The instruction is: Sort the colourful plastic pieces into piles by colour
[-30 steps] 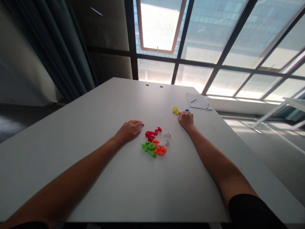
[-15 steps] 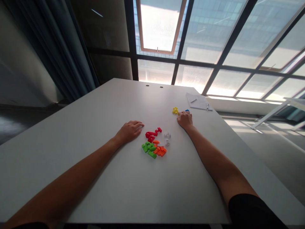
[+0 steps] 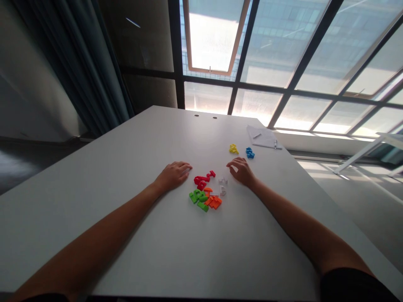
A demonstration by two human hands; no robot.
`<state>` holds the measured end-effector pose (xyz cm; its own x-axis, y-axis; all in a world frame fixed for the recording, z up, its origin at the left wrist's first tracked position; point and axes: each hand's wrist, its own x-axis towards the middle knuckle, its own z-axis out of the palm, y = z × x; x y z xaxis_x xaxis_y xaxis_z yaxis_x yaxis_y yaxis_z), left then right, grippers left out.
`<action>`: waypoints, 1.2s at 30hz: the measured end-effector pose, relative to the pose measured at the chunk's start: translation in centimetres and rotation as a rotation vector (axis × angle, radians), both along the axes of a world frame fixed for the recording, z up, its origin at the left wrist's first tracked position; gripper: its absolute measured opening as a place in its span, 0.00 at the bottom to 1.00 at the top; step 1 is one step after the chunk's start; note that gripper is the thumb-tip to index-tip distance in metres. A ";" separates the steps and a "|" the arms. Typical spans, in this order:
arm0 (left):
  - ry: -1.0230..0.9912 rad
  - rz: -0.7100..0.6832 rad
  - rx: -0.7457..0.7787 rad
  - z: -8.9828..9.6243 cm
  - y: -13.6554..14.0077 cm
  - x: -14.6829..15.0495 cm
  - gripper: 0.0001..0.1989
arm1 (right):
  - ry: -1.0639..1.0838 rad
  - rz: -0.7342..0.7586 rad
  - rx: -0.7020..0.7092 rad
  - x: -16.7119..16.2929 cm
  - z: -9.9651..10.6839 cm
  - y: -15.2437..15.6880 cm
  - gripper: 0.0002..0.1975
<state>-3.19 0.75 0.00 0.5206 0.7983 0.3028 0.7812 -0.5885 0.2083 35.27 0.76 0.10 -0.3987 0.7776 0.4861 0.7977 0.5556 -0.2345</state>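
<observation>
My left hand (image 3: 173,175) rests on the table, fingers stretched out and holding nothing, just left of some red plastic pieces (image 3: 201,180). Over the table to the right is my right hand (image 3: 241,170), its thumb and fingers curved apart with nothing visible between them. Closest to it are white pieces (image 3: 223,181). Green pieces (image 3: 199,197) and orange pieces (image 3: 214,202) lie in a loose heap in front of the red ones. Beyond my right hand sit a small yellow pile (image 3: 233,149) and a small blue pile (image 3: 249,152), apart from each other.
Papers (image 3: 262,136) with pens on them lie near the far right corner of the white table (image 3: 141,247). Two round holes are set near the table's far edge. Tall windows stand behind, and a dark curtain (image 3: 91,79) hangs at the left.
My right hand has drawn back from the yellow and blue piles toward the white pieces, uncovering the blue pile. The left hand stays in place. The view has shifted slightly.
</observation>
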 end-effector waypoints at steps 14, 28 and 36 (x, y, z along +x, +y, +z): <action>-0.012 0.002 -0.004 -0.2 0.1 -0.1 0.21 | -0.099 0.030 -0.037 2.3 0.5 -2.4 0.13; 0.002 -0.008 -0.004 -0.2 0.4 -0.2 0.21 | 0.016 -0.681 -0.088 4.0 -0.1 -0.8 0.19; 0.016 -0.012 -0.007 -0.2 0.3 -0.2 0.22 | -0.046 -0.569 -0.010 6.5 -1.7 -3.3 0.20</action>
<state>-3.34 1.03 -0.21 0.5349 0.7942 0.2884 0.7776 -0.5962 0.1997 41.79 -2.53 -1.59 0.0636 0.8805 0.4697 0.9800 0.0337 -0.1959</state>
